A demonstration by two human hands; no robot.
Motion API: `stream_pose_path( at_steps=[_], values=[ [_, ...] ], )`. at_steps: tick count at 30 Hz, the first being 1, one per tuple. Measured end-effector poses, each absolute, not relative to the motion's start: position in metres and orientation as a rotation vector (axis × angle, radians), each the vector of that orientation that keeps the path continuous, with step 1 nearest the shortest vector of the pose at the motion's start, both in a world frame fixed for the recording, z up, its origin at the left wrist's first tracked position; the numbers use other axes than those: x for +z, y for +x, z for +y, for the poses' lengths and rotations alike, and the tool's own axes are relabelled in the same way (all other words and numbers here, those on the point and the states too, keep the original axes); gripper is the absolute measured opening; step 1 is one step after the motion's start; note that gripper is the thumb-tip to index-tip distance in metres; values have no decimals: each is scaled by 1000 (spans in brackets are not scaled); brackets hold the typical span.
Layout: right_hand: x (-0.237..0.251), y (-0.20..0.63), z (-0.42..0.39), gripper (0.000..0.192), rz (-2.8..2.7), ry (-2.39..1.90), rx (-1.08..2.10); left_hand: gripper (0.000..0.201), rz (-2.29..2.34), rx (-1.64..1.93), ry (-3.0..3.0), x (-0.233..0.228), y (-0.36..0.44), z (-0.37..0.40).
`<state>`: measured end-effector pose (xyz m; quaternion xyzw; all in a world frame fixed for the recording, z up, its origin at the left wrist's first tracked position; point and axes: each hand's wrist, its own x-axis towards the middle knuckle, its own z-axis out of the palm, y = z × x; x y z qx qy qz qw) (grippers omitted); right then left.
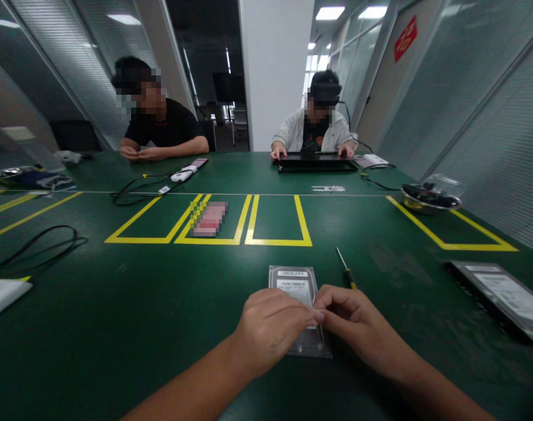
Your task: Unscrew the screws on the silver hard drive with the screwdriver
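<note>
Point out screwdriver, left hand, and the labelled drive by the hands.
Screwdriver (346,271): head view, where shaft meets handle.
Left hand (270,327): head view, back of hand.
Labelled drive (293,285): head view, upper label.

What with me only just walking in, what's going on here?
The person's left hand and right hand meet over the right side of a labelled drive in clear plastic on the green table; anything pinched there is too small to tell. A screwdriver lies just beyond the right hand. Opposite, a co-worker holds a black panel.

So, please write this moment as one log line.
left hand: over hard drive | right hand: at left hand's fingertips | grip: unclear | screwdriver: on table, beyond right hand
</note>
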<state>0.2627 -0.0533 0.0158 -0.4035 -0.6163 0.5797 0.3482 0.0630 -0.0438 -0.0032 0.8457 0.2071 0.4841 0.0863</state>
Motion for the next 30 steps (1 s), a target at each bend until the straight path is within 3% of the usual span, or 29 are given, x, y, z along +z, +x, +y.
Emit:
stream_pose_path(
  at_steps=[18,21,26,30],
  values=[
    [17,262,-63,24,-1587,-989,1500,16,861,1501,2481,-3,61,-41],
    [13,260,-63,16,-1748,-1105,1273,10,937,1444,2421,-4,62,-40],
    [-1,258,-59,16,-2219,-1111,533,10,1136,1340,2249,-8,64,-36],
    [-10,258,-57,16,-2372,-1052,328,11,1221,1316,2122,-8,64,-32]
  ],
)
